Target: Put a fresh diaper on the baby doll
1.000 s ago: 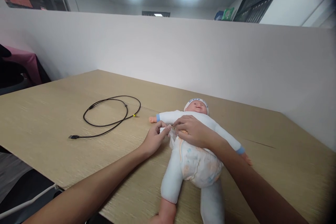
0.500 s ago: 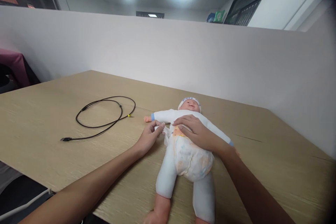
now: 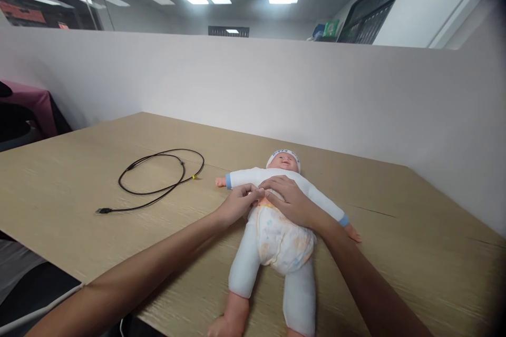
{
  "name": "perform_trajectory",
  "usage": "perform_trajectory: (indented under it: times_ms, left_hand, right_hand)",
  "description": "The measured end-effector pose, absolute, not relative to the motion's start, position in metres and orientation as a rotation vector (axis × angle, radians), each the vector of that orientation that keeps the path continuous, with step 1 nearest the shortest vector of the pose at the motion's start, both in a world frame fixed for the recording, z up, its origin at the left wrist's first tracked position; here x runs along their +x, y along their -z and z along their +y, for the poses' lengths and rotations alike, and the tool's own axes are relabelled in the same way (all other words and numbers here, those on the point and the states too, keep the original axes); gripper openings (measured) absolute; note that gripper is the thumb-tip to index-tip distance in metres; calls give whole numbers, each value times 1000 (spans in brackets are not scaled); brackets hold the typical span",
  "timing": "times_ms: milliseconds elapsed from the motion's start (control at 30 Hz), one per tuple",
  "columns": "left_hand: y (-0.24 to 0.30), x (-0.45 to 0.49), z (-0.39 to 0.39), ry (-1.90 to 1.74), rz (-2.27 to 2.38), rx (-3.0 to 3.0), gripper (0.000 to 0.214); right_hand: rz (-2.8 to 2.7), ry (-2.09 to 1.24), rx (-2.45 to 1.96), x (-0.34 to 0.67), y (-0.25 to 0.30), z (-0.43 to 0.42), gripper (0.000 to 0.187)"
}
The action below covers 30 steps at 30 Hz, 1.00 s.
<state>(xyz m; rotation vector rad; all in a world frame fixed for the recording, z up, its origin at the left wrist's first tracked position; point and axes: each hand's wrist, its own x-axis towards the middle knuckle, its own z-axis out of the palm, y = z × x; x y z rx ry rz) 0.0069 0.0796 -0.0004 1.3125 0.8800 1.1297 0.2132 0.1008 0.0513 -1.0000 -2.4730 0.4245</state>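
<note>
A baby doll (image 3: 247,176) in a white suit with blue cuffs and a printed headband lies on its back, its legs toward me. Round its hips is a white diaper (image 3: 284,239) with pale prints and an orange waistband. My left hand (image 3: 240,202) is closed in a pinch at the waistband, on the diaper's side tab, which the fingers now mostly hide. Flat across the doll's belly rests my right hand (image 3: 290,200), fingers stretched out over the top of the diaper. The fingertips of both hands nearly meet there.
A looped black USB cable (image 3: 150,189) with a yellow tag lies left of the doll on the wooden table (image 3: 79,168). A white partition (image 3: 237,84) rises behind the table. At far left is a chair with pink cloth (image 3: 35,100).
My left hand has moved right, drawing the diaper tab from beside the doll's hip onto the front of the waistband. My right hand stays on the belly. The view has shifted slightly.
</note>
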Motion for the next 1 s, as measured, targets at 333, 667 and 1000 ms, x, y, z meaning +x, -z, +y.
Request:
perform_trajectory:
  times_ms: [333, 667, 1000]
  left_hand:
    - [-5, 8, 75, -1075, 837, 1375, 58]
    - [0, 13, 72, -1104, 828, 1295, 61]
    - [-9, 17, 67, -1097, 851, 1269, 64]
  right_hand:
    - [-2338, -571, -1038, 212, -54, 94, 37]
    - [-2346, -578, -1033, 211, -51, 98, 39]
    - [-2355, -573, -974, 213, -49, 99, 40]
